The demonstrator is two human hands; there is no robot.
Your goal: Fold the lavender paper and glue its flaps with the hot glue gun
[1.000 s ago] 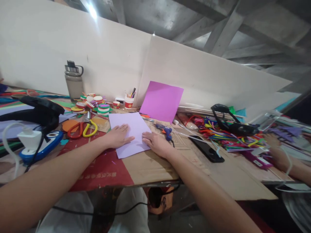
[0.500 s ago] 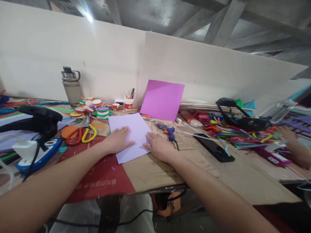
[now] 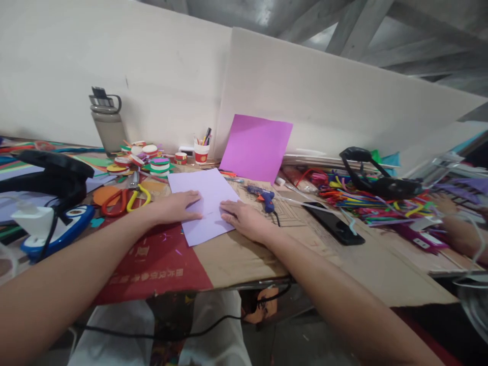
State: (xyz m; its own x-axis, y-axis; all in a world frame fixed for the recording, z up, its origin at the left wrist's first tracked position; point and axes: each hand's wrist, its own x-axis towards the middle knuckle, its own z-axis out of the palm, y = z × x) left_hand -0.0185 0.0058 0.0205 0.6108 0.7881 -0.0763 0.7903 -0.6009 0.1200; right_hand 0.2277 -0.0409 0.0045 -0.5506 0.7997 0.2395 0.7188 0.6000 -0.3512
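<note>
A light purple sheet of paper [image 3: 208, 190] lies on the cardboard-covered table in front of me. My left hand [image 3: 177, 207] rests on its left side, fingers stretched out and palm down. On its right edge lies my right hand [image 3: 244, 218], also flat with fingers extended. Neither hand grips the sheet. Just right of the paper is a blue hot glue gun [image 3: 263, 196]. Scissors with red and yellow handles [image 3: 127, 199] lie left of my left hand. A brighter purple sheet [image 3: 259, 145] leans against the white board behind.
A water bottle [image 3: 108, 122], small paper crafts [image 3: 152, 155] and a pen cup [image 3: 202, 151] stand at the back. On the right are a black phone [image 3: 335, 223], colourful pipe cleaners [image 3: 351, 201] and another person's arm [image 3: 463, 231]. A blue power strip [image 3: 82, 223] sits at left.
Both hands stay flat on the paper; my left hand has slid slightly toward the sheet's left edge and my right hand a little inward. The camera view has tilted downward a bit.
</note>
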